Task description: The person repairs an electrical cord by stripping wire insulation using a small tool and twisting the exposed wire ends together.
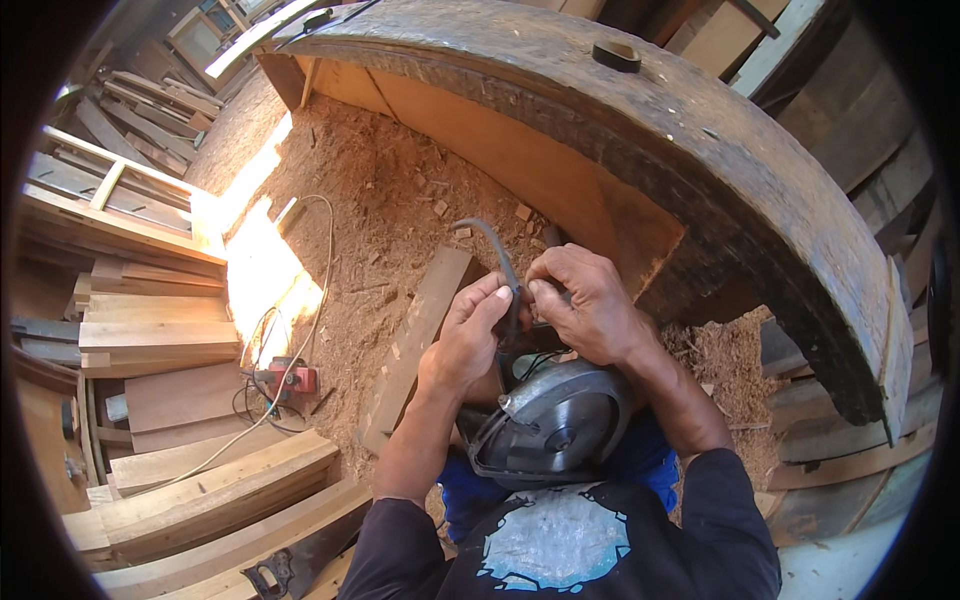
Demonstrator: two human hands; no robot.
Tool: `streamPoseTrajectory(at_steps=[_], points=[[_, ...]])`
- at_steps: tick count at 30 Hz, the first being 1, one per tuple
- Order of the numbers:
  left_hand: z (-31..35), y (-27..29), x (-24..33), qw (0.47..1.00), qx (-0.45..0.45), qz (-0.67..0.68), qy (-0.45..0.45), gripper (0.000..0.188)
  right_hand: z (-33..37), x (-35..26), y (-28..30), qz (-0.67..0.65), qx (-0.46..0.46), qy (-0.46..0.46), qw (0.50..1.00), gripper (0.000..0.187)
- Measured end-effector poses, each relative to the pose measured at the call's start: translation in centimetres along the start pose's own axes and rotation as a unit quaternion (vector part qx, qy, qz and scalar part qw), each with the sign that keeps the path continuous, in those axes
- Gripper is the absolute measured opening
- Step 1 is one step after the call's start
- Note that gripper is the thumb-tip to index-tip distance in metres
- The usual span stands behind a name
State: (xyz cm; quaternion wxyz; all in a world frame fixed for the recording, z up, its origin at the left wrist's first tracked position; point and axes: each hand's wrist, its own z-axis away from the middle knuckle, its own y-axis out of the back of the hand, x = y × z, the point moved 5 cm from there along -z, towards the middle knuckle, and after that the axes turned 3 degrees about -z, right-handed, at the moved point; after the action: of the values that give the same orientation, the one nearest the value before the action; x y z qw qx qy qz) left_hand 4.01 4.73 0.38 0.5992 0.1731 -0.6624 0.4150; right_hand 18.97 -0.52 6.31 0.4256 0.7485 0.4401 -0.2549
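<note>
A circular saw rests in my lap, its round blade and metal guard facing up. Just beyond it, my left hand pinches a grey cord between thumb and forefinger. The free part of the cord curves away from me over the sawdust. Close beside it, my right hand is closed, thumb against the bent fingers. Whatever it grips is hidden by the fingers. Thin dark wires show between my hands and the saw.
A heavy, worn workbench curves across the far side and right, with a dark tape roll on top. Ahead lies a wooden beam on the sawdust-covered floor. Leftward are a red power tool, stacked planks and a handsaw.
</note>
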Motion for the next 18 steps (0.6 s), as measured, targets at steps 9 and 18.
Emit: streamPoseTrajectory(at_steps=[9,18], points=[[1.1,-0.8,1.2,0.978,-0.061,-0.198,-0.015,0.029,0.3,-3.8,2.3,0.158,-0.029,0.134,0.978,0.037],[2.4,-3.1,2.7,0.929,0.0,-0.327,-0.171,0.015,1.7,-1.8,3.2,0.094,-0.068,0.052,0.992,0.018]])
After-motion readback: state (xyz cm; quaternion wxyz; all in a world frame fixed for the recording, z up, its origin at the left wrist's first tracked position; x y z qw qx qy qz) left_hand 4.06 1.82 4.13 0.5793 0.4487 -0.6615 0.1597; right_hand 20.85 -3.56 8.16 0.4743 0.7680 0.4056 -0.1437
